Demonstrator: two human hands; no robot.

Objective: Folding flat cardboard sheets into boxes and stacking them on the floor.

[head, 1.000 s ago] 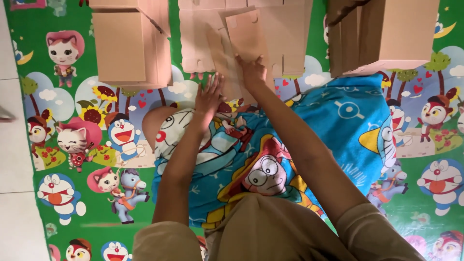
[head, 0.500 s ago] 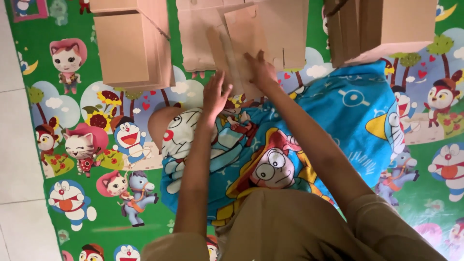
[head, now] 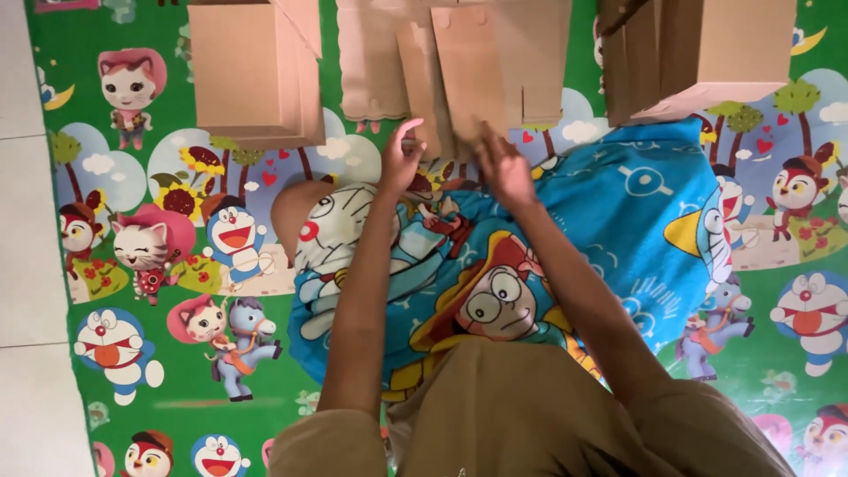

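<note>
Cardboard (head: 468,75), a flat unfolded box blank, lies on the mat (head: 177,353) just ahead of both hands, long axis running away from the person, right hand (head: 502,163) touching its near edge, left hand (head: 402,159) open just beside, gripping nothing.

Right hand (head: 502,166) blurred; cardboard sheet (head: 468,71) top cut off

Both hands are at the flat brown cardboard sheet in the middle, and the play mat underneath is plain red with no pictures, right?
Not quite. Both hands, left hand and right hand, are at the flat brown cardboard sheet, but the head view shows the play mat is green with cartoon characters, not plain red.
</note>
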